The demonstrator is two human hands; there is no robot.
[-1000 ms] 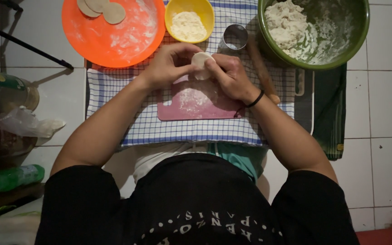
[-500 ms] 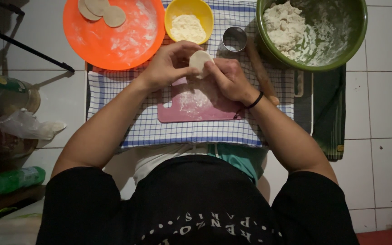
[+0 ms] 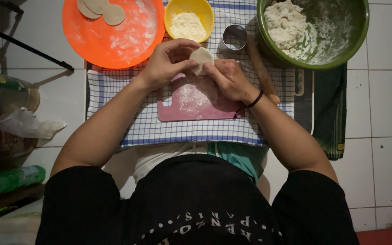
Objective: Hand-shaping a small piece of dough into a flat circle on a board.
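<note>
Two hands hold one small round piece of dough [image 3: 201, 59] up over the far edge of the pink cutting board [image 3: 196, 102]. The left hand [image 3: 169, 61] pinches the dough from its left side, fingers curled closed on it. The right hand [image 3: 229, 79] grips it from the right side and wears a black band at the wrist. The board is dusted with flour and lies on a blue checked cloth [image 3: 159, 129] on the tiled floor. At the far left corner of the cloth sits an orange plate [image 3: 114, 38] with flat dough rounds [image 3: 101, 9] on it. Beside the plate is a yellow bowl [image 3: 189, 20] of flour. A small metal ring cutter [image 3: 234, 37] stands just past the hands. At the far right corner is a green bowl [image 3: 336, 41] with a lump of dough inside. A wooden rolling pin [image 3: 262, 70] lies beside the right hand.
</note>
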